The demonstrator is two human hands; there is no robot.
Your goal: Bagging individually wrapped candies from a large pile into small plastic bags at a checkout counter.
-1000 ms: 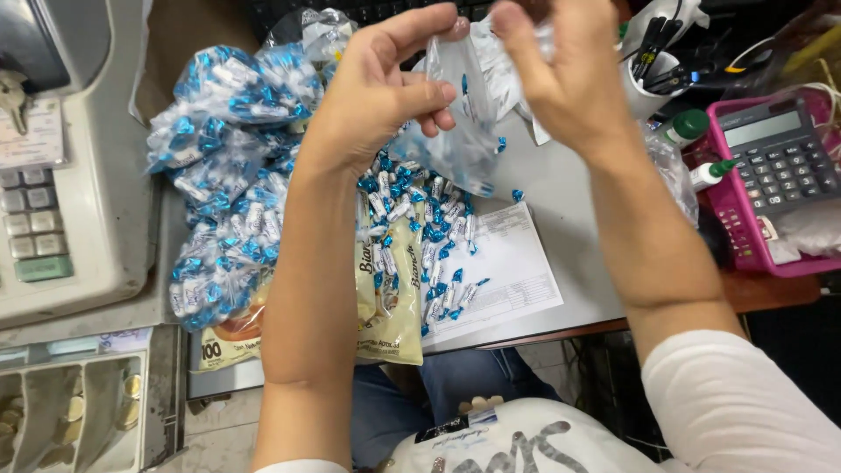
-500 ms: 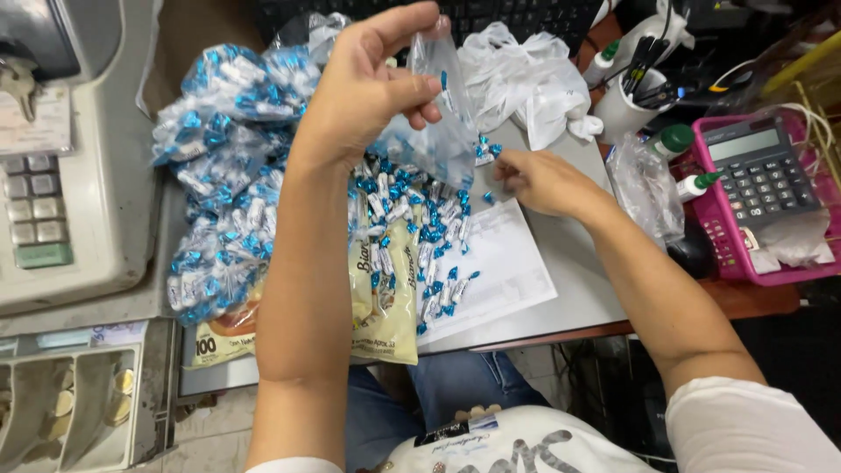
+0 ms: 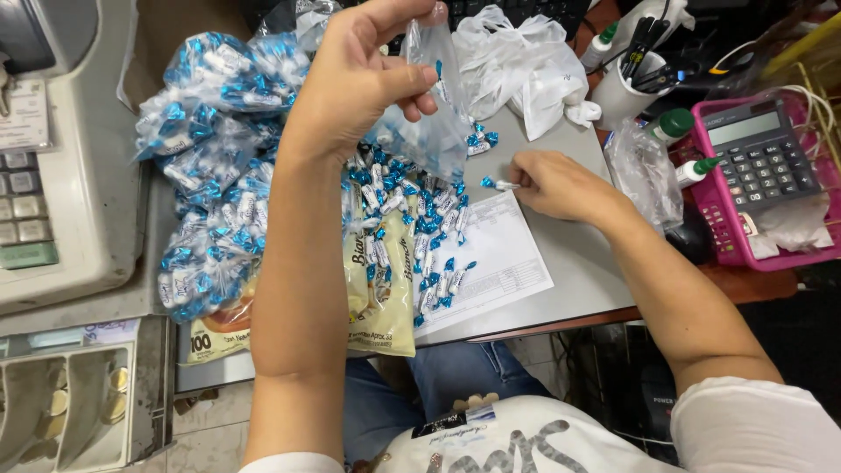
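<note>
My left hand [image 3: 363, 83] is raised over the desk and pinches a small clear plastic bag [image 3: 434, 123] by its top; a few blue-and-white wrapped candies lie in it. My right hand [image 3: 556, 184] rests low on the grey desk [image 3: 569, 254] with its fingertips on a single wrapped candy [image 3: 501, 185]. A loose heap of the same candies [image 3: 420, 228] spreads between the hands, over a printed sheet [image 3: 491, 263] and an opened yellowish candy package [image 3: 385, 307].
Several filled small bags of candies [image 3: 210, 166] pile up at the left beside a cash register [image 3: 53, 175] and its coin drawer [image 3: 61, 403]. White plastic bags [image 3: 526, 61], a pen cup [image 3: 631, 83] and a pink calculator [image 3: 762, 158] stand at the right.
My right hand has let go of the bag, dropped to the desk and reached a single candy. My left hand keeps the bag held up.
</note>
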